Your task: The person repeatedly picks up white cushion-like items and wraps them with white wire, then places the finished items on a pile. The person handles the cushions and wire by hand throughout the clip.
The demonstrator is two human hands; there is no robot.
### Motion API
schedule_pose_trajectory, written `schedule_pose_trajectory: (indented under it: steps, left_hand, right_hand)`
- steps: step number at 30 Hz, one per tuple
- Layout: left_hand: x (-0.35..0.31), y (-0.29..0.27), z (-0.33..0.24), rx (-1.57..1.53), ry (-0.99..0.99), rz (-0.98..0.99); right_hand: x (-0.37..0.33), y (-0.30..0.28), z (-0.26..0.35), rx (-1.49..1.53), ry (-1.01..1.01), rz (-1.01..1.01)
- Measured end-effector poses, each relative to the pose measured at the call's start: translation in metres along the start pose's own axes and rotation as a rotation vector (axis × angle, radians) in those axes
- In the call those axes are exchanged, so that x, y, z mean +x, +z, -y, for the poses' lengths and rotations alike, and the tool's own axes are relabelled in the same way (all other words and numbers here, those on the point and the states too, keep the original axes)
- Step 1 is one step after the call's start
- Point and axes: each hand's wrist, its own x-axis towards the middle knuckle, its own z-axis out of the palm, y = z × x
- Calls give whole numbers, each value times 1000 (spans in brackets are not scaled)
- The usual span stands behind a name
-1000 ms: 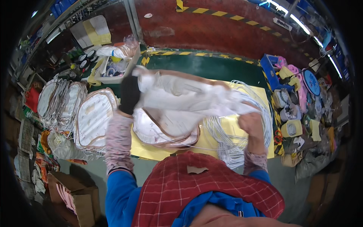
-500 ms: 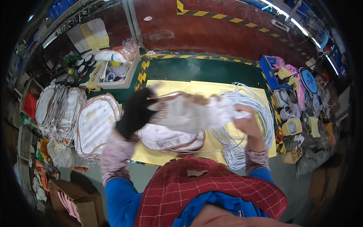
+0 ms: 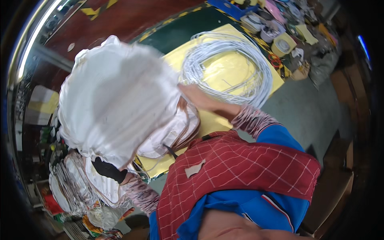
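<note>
I see two hands, well apart, both clamped on one large white cloth piece with gathered edges (image 3: 120, 96): the black-gloved left hand (image 3: 110, 170) at its lower edge, the bare right hand (image 3: 194, 95) at its right edge. The cloth is raised above the green bench (image 3: 192, 22), partly covering one pile of white brown-edged pads (image 3: 170, 134), whose layers I cannot count. Beside it lies one large coil of whitish wire (image 3: 260, 80).

The table (image 3: 196, 27) has a green top edged with black-and-yellow tape (image 3: 177, 21), and a yellow sheet (image 3: 224, 72) lies flat on it. The sheet carries a loose coil of white cord (image 3: 261, 76) and, nearer, a pile of white pads (image 3: 168, 136) with brown edging.
</note>
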Motion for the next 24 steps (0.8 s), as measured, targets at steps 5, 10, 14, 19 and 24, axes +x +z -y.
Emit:
schedule_pose_trajectory:
  steps: [5,10,14,19,24]
  left_hand:
    - [-1,1,0,105,-337,87]
    - [-1,-18,54,367,-466,235]
    - [15,-28,129,561,-516,449]
    - [-23,36,79,567,-227,685]
    - [-80,129,-92,-329,18,721]
  right_hand:
    - [4,-104,-58,79,51,-137]
    - [-38,-334,-158,-649,87,-1076]
    - [-86,-331,-173,-966,348,-1151]
    - [-78,-342,-193,-1052,198,-1147]
    - [-32,-244,-30,-70,-201,-963]
